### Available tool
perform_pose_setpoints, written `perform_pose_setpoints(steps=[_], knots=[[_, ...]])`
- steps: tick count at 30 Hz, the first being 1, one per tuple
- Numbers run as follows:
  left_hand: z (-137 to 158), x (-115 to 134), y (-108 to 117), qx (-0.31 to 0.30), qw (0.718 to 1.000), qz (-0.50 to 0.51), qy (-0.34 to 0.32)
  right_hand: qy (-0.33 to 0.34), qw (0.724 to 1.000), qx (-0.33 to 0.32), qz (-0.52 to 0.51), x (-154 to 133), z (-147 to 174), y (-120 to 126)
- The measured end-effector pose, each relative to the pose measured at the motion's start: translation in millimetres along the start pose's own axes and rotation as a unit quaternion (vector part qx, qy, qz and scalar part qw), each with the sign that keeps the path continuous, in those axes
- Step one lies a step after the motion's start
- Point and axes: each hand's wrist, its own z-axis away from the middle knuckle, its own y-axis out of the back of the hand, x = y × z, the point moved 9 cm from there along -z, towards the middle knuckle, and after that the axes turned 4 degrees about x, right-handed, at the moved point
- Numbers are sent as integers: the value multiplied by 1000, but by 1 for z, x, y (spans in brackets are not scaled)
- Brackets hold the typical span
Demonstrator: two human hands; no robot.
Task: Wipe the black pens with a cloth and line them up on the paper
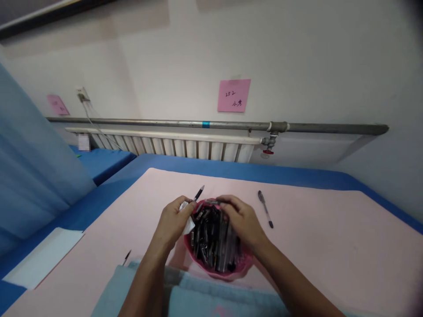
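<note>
A pink basket (220,276) full of black and clear pens (213,240) stands between my hands. My left hand (176,219) is closed on a crumpled white tissue (189,226) at the basket's left rim. A pen with a dark grip (198,193) sticks out past the left fingertips; whether they grip it is unclear. Over the far right rim, my right hand (243,220) pinches a slim pen (212,201) lying almost level, its right end hidden by the fingers.
On the pink sheet (313,229) right of the basket lies a capped pen (265,208). Another pen (127,257) sits at left by a light-blue cloth (201,301). White paper (46,255) lies at far left. Behind the bed are a radiator (198,149) and a pipe (158,123).
</note>
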Motion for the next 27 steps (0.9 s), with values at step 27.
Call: perform_pose_setpoints(steps=[27], knots=[[14,0,-31,-173,984,-36,-13,-39,992,30,-120,0,-14,35]])
